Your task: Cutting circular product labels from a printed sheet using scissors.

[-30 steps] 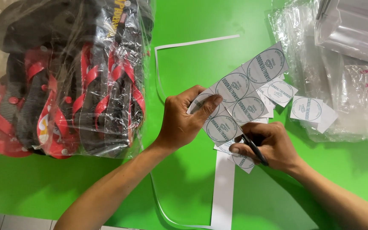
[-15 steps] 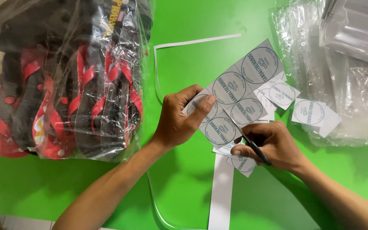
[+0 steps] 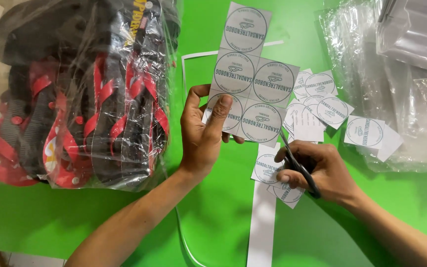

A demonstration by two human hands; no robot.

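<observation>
a green table [image 3: 213, 207] is seen from above, with two bare hands at work over it. a sheet of round labels [image 3: 253, 84] is held upright above the table's middle by the left hand [image 3: 203, 136], the thumb pressed on the sheet's lower left label and the fingers closed behind it. just right of the sheet's lower edge, a pair of black scissors [image 3: 297, 163] is gripped by the right hand [image 3: 317, 170], fingers curled through the handles, the blades pointed up at the sheet. cut square labels [image 3: 322, 106] are scattered on the table right of the sheet, and more lie under the right hand. a white paper strip [image 3: 262, 227] lies below the sheet. sandals in a clear plastic bag [image 3: 80, 94] are stacked left of the sheet. clear plastic bags [image 3: 401, 74] are piled far right of it.
</observation>
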